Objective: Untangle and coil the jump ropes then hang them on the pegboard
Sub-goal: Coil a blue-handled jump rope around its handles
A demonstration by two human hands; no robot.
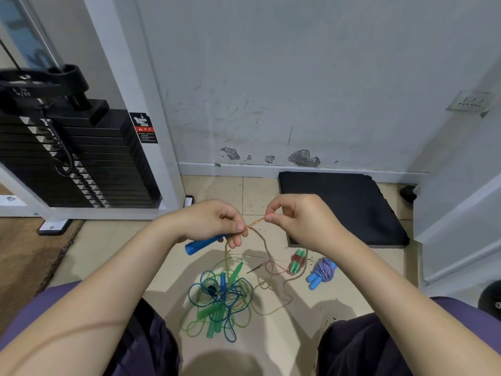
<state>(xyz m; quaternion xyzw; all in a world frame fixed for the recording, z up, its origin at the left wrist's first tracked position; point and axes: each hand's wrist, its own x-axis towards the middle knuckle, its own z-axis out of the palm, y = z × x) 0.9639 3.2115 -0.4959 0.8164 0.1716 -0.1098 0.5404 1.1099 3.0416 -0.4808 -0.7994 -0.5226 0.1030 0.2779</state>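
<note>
A view looking down from a person's head at both bare forearms, reaching out over a pale tiled floor [113,248]. At far left stands a weight machine [81,164]: a stack of black plates inside a white frame, with a red and black warning sticker [143,128] on the upright. Behind everything runs a scuffed white wall [271,77] with patches of chipped paint near its base.

The left hand [214,222] is curled closed around a blue handle [206,244], which sticks out below the palm toward the left, while its thumb and fingers also pinch an orange braided rope [253,223]. A short stretch of that rope runs taut across to the right hand [301,221], whose thumb and forefinger are pressed together on it. From the hands the rope drops in loose curves to the floor.

On the floor between the person's knees lies a tangle of ropes [219,302]: thin blue and green cords looped over one another, with green handles caught in the middle. To the right of it sits a small bundle with green handles [296,263], wound in red cord, and just beside that a coiled blue and white rope [322,270] with blue handles. Behind these, against the wall, lies a black foam mat [344,207]. High on the right wall is a grey socket plate [470,100].
</note>
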